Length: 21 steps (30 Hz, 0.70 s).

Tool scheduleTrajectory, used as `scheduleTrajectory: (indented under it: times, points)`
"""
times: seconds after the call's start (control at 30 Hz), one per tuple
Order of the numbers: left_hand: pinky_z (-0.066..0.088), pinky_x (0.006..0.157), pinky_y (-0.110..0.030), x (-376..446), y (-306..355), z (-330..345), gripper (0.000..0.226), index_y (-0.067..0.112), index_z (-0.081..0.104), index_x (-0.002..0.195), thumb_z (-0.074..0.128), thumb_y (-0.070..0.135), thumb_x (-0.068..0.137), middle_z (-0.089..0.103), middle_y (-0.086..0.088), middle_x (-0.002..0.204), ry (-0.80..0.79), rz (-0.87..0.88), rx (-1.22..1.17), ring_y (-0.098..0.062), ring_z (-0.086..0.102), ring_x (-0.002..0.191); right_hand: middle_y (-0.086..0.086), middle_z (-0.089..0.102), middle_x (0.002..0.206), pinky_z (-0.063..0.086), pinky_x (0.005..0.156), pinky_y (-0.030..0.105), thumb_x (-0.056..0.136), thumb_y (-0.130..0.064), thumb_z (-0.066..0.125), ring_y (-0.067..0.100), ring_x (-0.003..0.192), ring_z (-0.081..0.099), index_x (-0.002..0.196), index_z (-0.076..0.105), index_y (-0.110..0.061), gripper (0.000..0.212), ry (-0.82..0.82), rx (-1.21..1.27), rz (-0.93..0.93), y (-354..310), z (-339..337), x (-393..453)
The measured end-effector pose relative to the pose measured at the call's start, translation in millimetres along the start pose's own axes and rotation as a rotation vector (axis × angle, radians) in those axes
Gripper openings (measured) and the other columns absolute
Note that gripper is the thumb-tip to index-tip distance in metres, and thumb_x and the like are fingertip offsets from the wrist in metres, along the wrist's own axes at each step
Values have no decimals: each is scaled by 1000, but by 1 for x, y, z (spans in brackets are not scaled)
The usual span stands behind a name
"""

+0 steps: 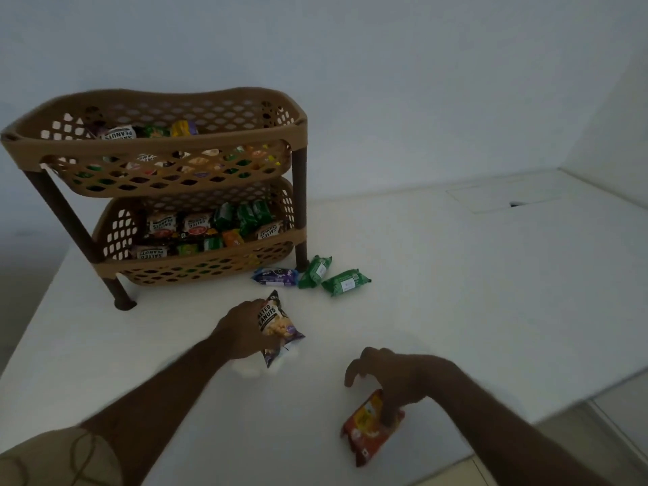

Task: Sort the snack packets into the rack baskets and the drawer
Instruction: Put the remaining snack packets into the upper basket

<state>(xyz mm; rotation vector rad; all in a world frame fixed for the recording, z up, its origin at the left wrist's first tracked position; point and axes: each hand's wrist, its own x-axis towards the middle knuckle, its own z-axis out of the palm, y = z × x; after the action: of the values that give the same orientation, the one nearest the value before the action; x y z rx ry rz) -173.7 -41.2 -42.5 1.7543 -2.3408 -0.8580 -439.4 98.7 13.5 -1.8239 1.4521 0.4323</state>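
Crinkly foil is what we have in both hands: our left hand (245,331) is closed round a salted peanuts packet (280,327), fingers wrapped over its left edge and the pouch tilted up off the white desk (456,310), while our right hand (389,380) pinches the top of an orange-red packet (371,426) that lies near the desk's front edge, thumb and forefinger down on it and the other fingers spread loose. Such pouches look light, puffed and soft, with a slick skin that we judge will slide under a flat press, so the crimped end seam or a side edge is the better hold, taken gently, since the contents could crush. Three more wait on the desk just beside the rack's front right leg (301,212): a blue-purple packet (275,277) and two green packets (315,271) (345,282), the blue one and the nearer green one touching or nearly so. Behind them stands the brown plastic rack, its upper basket (157,159) and lower basket (196,264) moulded with curved rims and lattice holes, both already holding many packets. No drawer that we can make out.
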Motion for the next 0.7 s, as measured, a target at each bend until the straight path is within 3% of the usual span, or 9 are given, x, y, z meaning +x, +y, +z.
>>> scheduleTrajectory:
  times: [0.13,0.3,0.43,0.6,0.7]
  points:
    - [46,101,-39,-7,-2,0,99,19,41,143,84,55,61,54,-5,132,-3,6,-27,-22,52,117,1,43,127,45,92,35,70,-18,81,22,117,41,124,51,-36,65,77,32,-41,8,0,15]
    - [47,99,-38,-13,-3,-1,90,20,46,137,87,45,61,56,-3,127,-22,13,-37,-21,53,113,-2,45,116,50,82,30,77,-15,72,20,108,44,119,56,-33,49,315,178,-72,12,-2,34]
    - [45,103,-38,-19,-2,-2,99,18,40,142,87,41,58,52,-3,134,-44,-10,-1,-20,51,119,2,49,126,46,94,35,87,-29,63,19,114,44,134,46,-28,50,526,137,-21,5,0,51]
    - [46,99,-34,-28,-4,-2,100,22,42,140,86,43,53,54,0,131,6,-32,22,-18,53,116,1,46,131,42,98,37,76,-49,72,22,119,42,142,37,-23,79,477,41,-29,1,3,61]
    - [48,96,-35,-33,-7,-5,93,25,49,133,84,45,49,58,3,124,43,-29,14,-17,56,109,2,48,125,43,93,34,77,-45,70,22,115,45,134,44,-23,65,500,-36,-47,-2,0,66]
